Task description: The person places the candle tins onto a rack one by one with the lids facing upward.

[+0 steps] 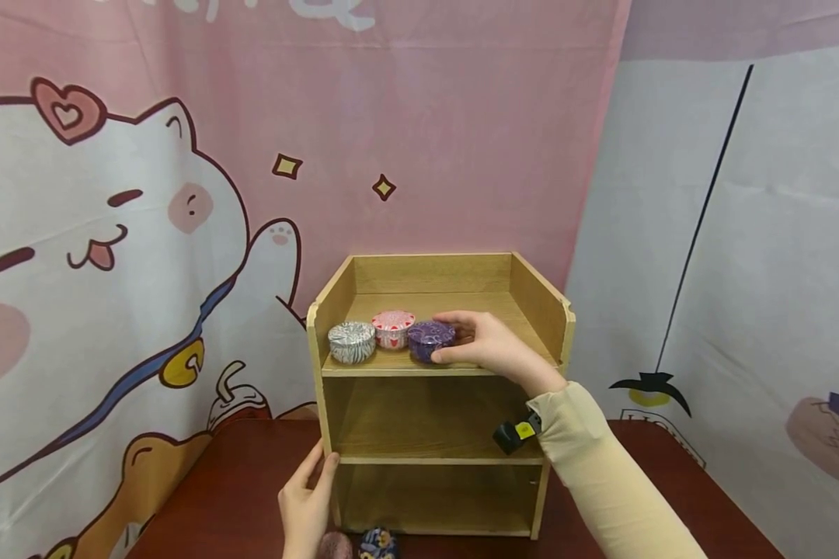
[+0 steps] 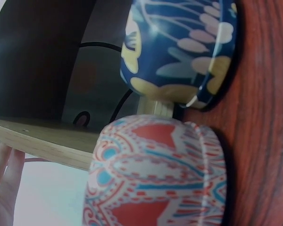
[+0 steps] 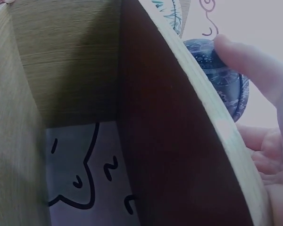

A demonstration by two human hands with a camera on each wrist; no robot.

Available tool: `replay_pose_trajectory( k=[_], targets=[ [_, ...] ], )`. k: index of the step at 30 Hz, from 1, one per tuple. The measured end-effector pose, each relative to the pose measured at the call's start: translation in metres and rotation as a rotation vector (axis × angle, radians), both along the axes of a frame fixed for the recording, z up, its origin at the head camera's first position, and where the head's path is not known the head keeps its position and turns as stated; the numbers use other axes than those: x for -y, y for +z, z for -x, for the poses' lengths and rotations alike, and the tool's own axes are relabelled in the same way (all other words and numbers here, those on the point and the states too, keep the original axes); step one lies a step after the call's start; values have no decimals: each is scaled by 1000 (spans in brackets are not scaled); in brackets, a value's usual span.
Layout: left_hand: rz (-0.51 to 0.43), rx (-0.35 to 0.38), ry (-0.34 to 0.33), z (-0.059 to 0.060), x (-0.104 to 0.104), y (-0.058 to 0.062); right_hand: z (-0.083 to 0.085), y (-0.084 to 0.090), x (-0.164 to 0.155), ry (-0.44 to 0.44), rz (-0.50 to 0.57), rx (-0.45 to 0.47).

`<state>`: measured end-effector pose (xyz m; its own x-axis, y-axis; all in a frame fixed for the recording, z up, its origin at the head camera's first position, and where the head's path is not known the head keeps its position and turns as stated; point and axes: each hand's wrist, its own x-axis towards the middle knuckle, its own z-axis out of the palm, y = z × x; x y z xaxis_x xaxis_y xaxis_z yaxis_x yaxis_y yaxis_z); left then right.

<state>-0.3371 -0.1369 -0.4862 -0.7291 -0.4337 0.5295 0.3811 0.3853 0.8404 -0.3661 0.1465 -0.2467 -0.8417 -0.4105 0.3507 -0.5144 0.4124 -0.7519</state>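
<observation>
Fingers [image 1: 464, 316] and thumb of the right hand [image 1: 496, 345] held the purple tin [image 1: 430, 335] from its right, narrowed to its width; the tin was upright at the top shelf [image 1: 440, 301], near the front edge, though whether its base bore fully on the board I could not tell; fingers of the left hand [image 1: 304, 505] lay fairly straight against the outer left side of the rack [image 1: 541, 303], gripping no tin.

Settling the purple tin beside its neighbours seemed to be the step in hand; done well, it called for a light grip, a level lid and the base flat before any letting go; thumb and fingers needed to part evenly, since a sideways flick could have nudged the heart tin [image 1: 394, 332] just beside it; the left hand was well placed, I judged, to steady the rack.

Counted up, it came to one rack with three levels; five tins, each patterned differently; three at the top shelf, the zebra tin [image 1: 352, 343] leftmost, the heart tin between and a little farther back, the purple one rightmost; two on the table [image 1: 252, 466] by the rack's lower left, one blue tin [image 2: 179, 52] and one red tin [image 2: 151, 179]; two hands.
</observation>
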Motion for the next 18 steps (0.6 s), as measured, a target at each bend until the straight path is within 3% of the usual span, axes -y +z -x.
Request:
replay_pose_trajectory(
  k=[10,18],
  targets=[
    [-12,6,-4,-2,0,-1,-3,1,-1,-72,10,-13],
    [-34,7,-32,-3,0,1,-10,-5,-2,-126,205,-111]
  ],
)
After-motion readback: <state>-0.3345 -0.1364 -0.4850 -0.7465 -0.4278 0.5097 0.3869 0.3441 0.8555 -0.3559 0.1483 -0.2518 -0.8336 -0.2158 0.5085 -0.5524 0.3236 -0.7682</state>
